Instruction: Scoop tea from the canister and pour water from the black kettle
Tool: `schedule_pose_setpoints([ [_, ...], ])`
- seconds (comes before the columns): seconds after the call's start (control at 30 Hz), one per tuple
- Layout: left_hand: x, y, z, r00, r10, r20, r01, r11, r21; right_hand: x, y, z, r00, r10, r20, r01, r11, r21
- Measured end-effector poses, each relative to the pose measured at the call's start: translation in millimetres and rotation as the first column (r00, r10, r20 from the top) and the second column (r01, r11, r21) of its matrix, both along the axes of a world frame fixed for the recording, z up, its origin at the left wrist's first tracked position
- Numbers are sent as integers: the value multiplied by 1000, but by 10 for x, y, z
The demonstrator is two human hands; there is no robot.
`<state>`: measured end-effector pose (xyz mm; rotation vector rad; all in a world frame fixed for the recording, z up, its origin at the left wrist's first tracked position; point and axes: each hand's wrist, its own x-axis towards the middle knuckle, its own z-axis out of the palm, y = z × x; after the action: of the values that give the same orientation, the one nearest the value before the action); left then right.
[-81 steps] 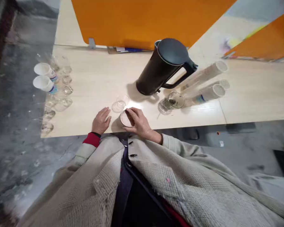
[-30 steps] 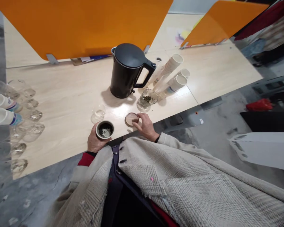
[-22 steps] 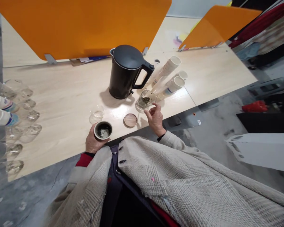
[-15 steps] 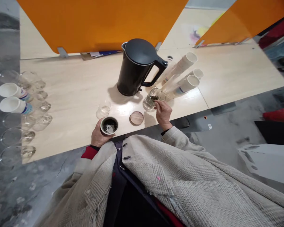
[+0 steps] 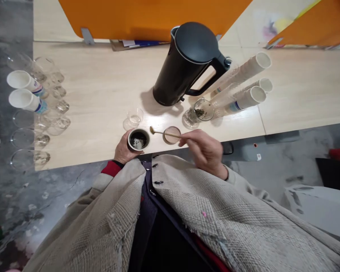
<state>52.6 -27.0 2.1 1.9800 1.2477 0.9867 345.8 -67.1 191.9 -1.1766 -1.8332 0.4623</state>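
Left hand grips pale round cup, dark inside, at near edge of pale wooden desk. Right hand pinches slender brass-coloured spoon, tip just beside cup. Apparent step: spooning into cup; next move calls for level tip over rim.

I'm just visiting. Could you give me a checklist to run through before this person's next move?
1. Jar held: ok, the left hand grips the jar.
2. Jar open: ok, dark contents show; a round wooden disc lies on the table.
3. Spoon held: ok, the right hand has the spoon.
4. Spoon over the jar's mouth: not ok, its tip is beside it.
5. Spoon loaded: cannot tell, too small.
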Motion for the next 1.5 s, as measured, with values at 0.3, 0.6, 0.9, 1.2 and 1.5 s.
schedule_pose_setpoints([
  [0.3,5,-7,38,999,10,-36,-12,997,-72,-373,308,-664,948,293,125,-271,948,-169],
  [0.6,8,7,63,999,9,-33,-12,997,-80,-575,289,-876,993,114,34,-103,965,-240],
  [0.9,8,-15,72,999,20,-38,-23,996,-84,-614,267,-1048,942,154,300,-108,980,-167],
  [1.2,5,-20,46,999,24,-49,-29,995,-96,-614,245,-995,966,222,131,-187,953,-237],
  [1.5,7,4,0,1000,2,-16,-2,1000,-12,-640,255,-942,925,-63,-375,-122,886,-448],
])
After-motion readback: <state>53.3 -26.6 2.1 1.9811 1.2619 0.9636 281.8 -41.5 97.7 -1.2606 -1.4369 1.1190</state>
